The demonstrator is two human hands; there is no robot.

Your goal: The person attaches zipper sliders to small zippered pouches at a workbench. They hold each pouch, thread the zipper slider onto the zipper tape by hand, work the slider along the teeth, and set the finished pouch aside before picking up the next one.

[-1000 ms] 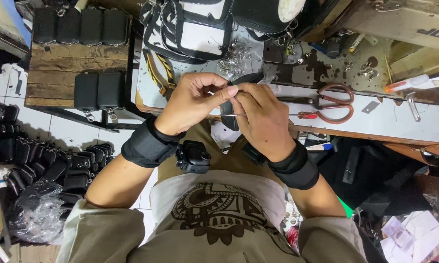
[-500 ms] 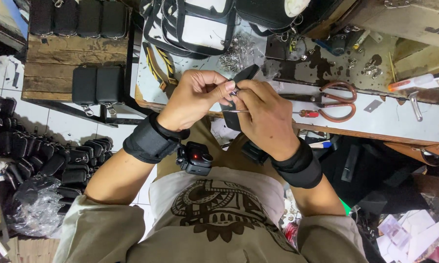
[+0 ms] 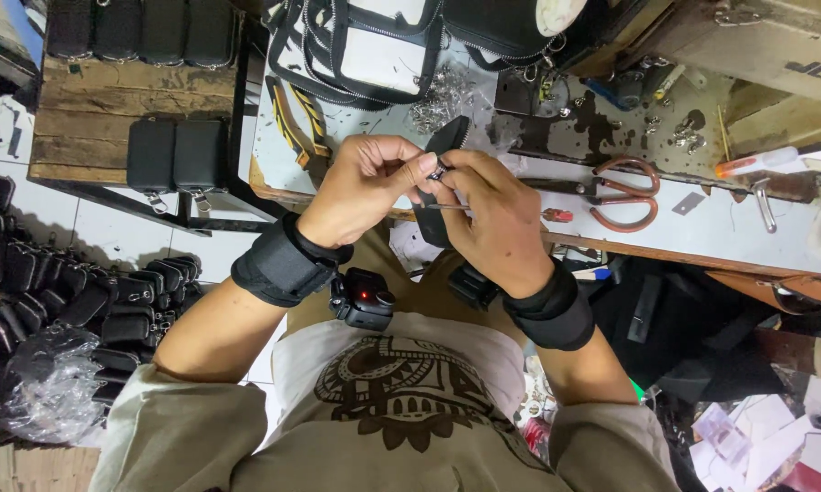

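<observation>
- Cluttered counter [image 3: 747,228], scissors [image 3: 624,189] lying well right of the work.
- Black zip pouch [image 3: 447,146] raised above counter edge, between both hands.
- Left hand [image 3: 365,187] and right hand [image 3: 497,214] pinched shut on small metal slider [image 3: 438,171].
- Best kept steady, slider square to zip teeth.

A single head-worn camera is looking steeply down over the wearer's chest, close to both hands. The fingers [image 3: 433,169] are sitting just above frame centre. Beyond them the workbench [image 3: 747,228] is filling the upper frame; left of them the tiled floor [image 3: 110,232] is showing.
</observation>
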